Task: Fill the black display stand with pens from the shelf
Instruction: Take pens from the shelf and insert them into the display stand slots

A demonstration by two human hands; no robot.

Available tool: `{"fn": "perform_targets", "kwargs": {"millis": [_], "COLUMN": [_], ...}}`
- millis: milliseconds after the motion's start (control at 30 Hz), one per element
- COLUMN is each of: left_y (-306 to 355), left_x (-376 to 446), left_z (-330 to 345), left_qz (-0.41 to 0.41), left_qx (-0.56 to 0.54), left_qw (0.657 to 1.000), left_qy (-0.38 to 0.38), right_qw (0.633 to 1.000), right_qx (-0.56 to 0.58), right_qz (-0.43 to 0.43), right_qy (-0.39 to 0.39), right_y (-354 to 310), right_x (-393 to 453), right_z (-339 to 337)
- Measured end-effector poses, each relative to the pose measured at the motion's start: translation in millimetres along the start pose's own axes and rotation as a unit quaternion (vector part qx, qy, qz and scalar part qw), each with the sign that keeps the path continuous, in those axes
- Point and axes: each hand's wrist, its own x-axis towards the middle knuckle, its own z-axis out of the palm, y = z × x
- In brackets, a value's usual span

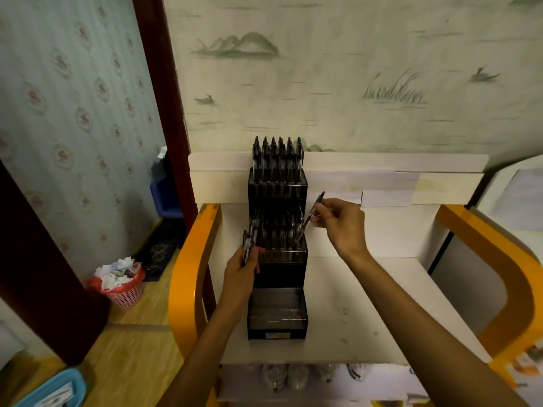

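Two hands work at the black display stand (277, 230) on the white shelf (367, 304): your right hand (342, 223) pinches one pen (311, 217), your left hand (242, 267) grips a bundle of pens (249, 242), wallpapered wall (352, 83) behind.

Setting: small stationery shop corner or home-run stall. Evidence: tiered black display stand (277, 259) stocked with rows of pens, on a white shelf (367, 312) with orange frame (188, 277); packaged goods below; patterned wallpaper (73, 98); pink wastebasket (125, 292) on wood floor.

Left hand (242, 267), right hand (342, 223), both gripping
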Motion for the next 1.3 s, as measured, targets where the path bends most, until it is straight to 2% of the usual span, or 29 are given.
{"fn": "perform_targets", "kwargs": {"millis": [133, 267, 433, 667, 867, 1100, 1167, 1233, 1300], "left_y": [2.4, 5.1, 2.9, -5.1, -5.3, -8.6, -12.0, -13.7, -13.7], "left_x": [0.6, 1.6, 5.6, 8.0, 9.5, 9.7, 10.2, 9.6, 8.0], "left_z": [-5.6, -8.2, -8.4, -6.8, -7.1, -8.4, -8.6, -8.4, -7.5], "left_qz": [0.007, 0.029, 0.038, 0.008, 0.03, 0.031, 0.024, 0.023, 0.025], "left_qx": [-0.031, -0.045, -0.022, -0.019, -0.017, -0.017, -0.024, -0.029, -0.029], "left_qw": [0.999, 0.999, 0.999, 1.0, 0.999, 0.999, 0.999, 0.998, 0.998], "left_qy": [0.004, 0.0, 0.015, 0.01, -0.009, -0.024, -0.031, -0.041, -0.047], "right_qw": [0.99, 0.974, 0.968, 0.957, 0.944, 0.937, 0.942, 0.972, 0.984], "right_qx": [-0.118, -0.192, -0.219, -0.267, -0.306, -0.335, -0.319, -0.197, -0.059], "right_qz": [-0.076, -0.117, -0.11, -0.094, -0.059, -0.029, -0.013, 0.034, 0.088], "right_qy": [-0.012, -0.027, -0.051, -0.07, -0.107, -0.092, -0.099, -0.125, -0.145], "right_y": [4.2, 7.1, 7.7, 2.3, 14.9, 24.0, 21.7, 17.0, 10.2], "right_x": [5.3, 2.6, -5.1, 1.4, -4.6, -15.9, -20.4, -28.0, -35.5], "right_z": [0.5, 4.0, 9.7, 12.8, 15.1, 16.0, 18.6, 25.5, 35.2]}}
